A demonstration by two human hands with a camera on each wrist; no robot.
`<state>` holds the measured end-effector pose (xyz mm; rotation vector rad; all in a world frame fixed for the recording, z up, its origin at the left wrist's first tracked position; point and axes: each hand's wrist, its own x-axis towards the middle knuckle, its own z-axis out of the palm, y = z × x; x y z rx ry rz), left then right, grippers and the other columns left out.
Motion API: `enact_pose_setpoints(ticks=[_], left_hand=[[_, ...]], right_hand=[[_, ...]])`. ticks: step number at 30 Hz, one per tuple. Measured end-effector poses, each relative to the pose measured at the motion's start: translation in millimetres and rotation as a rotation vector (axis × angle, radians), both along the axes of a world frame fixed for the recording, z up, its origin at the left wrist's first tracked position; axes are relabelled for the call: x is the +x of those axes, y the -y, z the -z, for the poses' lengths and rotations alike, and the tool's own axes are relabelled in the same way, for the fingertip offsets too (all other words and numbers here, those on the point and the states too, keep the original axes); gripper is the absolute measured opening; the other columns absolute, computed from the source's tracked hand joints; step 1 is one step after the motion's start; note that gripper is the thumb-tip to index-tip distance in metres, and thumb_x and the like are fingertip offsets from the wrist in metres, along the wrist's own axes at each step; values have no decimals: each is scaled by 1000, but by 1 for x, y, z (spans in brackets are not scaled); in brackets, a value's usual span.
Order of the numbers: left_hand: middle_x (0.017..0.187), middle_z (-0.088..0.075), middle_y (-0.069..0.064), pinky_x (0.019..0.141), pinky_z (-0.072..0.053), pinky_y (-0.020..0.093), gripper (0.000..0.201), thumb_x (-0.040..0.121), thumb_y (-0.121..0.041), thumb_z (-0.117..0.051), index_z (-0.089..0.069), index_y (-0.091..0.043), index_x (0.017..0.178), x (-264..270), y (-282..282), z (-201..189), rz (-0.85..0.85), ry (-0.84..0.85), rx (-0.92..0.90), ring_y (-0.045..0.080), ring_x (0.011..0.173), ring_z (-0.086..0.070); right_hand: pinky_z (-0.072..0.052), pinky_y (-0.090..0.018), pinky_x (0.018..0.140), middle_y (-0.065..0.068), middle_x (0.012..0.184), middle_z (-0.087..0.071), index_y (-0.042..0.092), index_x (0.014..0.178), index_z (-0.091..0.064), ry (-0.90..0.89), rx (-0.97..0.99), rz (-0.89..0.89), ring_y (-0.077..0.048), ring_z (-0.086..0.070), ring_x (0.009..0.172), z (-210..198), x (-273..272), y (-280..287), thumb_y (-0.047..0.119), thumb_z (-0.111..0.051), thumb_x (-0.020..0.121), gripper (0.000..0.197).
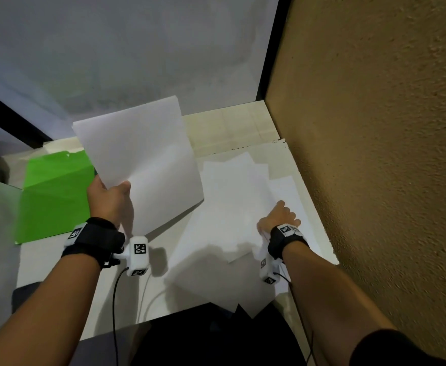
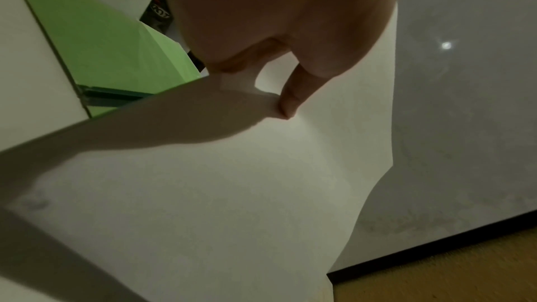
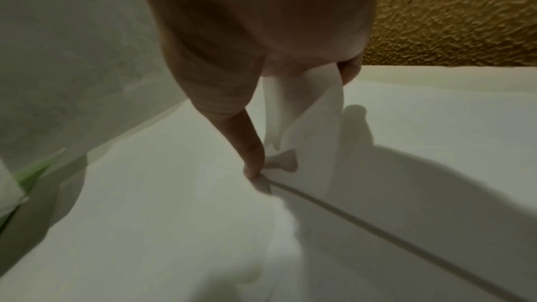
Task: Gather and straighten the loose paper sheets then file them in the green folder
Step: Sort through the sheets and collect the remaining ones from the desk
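Note:
My left hand (image 1: 110, 192) holds a white sheet (image 1: 142, 159) raised off the table, thumb (image 2: 289, 102) on its top face and fingers beneath. The sheet (image 2: 232, 192) tilts up and away. The green folder (image 1: 52, 196) lies open on the table at the left, partly behind the raised sheet, and also shows in the left wrist view (image 2: 101, 38). My right hand (image 1: 280, 217) sits at the right edge of the spread pile of loose sheets (image 1: 229, 207). Its thumb (image 3: 252, 157) and fingers (image 3: 351, 70) pinch a curled-up sheet edge (image 3: 308, 111).
A brown textured wall (image 1: 375, 154) closes in the table's right side, and a grey wall (image 1: 111, 48) stands behind. Some sheets overhang the white table's (image 1: 58, 273) front edge (image 1: 243, 305). Wrist-camera cables (image 1: 115, 299) trail over the near table.

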<state>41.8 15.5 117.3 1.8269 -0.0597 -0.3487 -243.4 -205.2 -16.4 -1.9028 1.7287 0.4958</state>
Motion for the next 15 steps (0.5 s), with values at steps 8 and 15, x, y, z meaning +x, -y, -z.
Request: enact_pose_setpoints(ticks=[8, 15], left_hand=[[97, -66, 3, 72, -50, 22, 35, 84, 11, -61, -62, -12, 110, 9, -8, -13, -28, -4, -58, 13, 82, -61], [87, -60, -8, 59, -46, 6, 38, 85, 18, -54, -57, -8, 112, 0, 3, -22, -14, -24, -186, -12, 55, -59]], right_hand=[[-51, -41, 104, -14, 123, -70, 3, 121, -68, 371, 263, 131, -36, -63, 120, -11, -32, 30, 13, -78, 84, 39], [-45, -43, 108, -10, 148, -38, 17, 145, -48, 40, 250, -87, -33, -39, 138, -14, -43, -17, 37, -78, 74, 79]])
